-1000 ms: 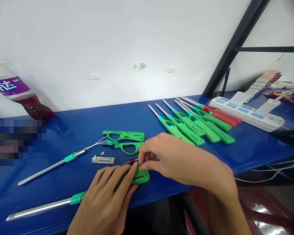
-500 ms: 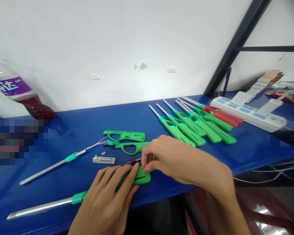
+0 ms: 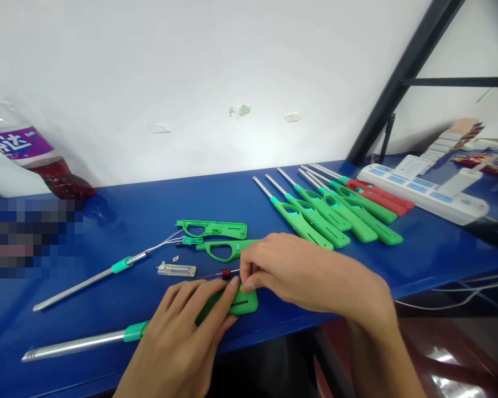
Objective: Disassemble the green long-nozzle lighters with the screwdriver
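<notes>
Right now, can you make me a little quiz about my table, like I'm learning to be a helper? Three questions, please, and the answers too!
1. True or false: the left hand is on a green lighter.

2. Which of these lies nearest to the white power strip?
A) the red lighters
B) the small clear plastic part
C) the loose metal tube with wires

3. Fill in the missing colour: the bottle at the far left has a mostly ____ label.

Key: 1 true; 2 A; 3 purple.
</notes>
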A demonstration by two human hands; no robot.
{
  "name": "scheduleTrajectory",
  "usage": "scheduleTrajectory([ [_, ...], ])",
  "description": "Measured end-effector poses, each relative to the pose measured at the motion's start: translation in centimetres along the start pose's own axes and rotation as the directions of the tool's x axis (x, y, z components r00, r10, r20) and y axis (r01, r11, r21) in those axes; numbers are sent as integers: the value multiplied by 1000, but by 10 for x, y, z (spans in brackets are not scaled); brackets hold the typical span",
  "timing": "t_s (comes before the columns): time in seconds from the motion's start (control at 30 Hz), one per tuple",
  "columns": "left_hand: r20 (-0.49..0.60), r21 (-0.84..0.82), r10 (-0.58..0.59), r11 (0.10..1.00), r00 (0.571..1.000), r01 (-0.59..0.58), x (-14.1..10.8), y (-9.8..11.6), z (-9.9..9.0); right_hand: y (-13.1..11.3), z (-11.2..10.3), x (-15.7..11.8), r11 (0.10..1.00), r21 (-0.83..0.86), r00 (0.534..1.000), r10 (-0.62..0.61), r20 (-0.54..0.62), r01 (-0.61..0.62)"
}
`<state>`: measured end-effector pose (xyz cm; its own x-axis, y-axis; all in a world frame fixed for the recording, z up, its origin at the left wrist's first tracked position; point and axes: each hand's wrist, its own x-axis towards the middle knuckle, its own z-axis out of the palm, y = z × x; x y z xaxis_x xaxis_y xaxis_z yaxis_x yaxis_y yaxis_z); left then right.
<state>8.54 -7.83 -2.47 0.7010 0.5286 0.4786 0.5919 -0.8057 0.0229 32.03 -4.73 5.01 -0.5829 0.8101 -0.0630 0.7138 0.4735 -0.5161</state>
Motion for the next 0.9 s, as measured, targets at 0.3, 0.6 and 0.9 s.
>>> scheduleTrajectory([
  [0.3, 0, 10, -18, 1000, 1000, 18, -1, 1, 0, -6, -16, -7, 995, 96, 991, 20, -129, -8],
  [0.6, -30, 42, -6, 999, 1000, 8, 0, 1, 2, -4, -4, 4, 999, -38, 978, 29, -205, -38],
  [0.9, 7, 51, -14, 999, 1000, 14, -3, 2, 1, -6, 19, 33, 993, -108, 987, -60, -146, 44],
])
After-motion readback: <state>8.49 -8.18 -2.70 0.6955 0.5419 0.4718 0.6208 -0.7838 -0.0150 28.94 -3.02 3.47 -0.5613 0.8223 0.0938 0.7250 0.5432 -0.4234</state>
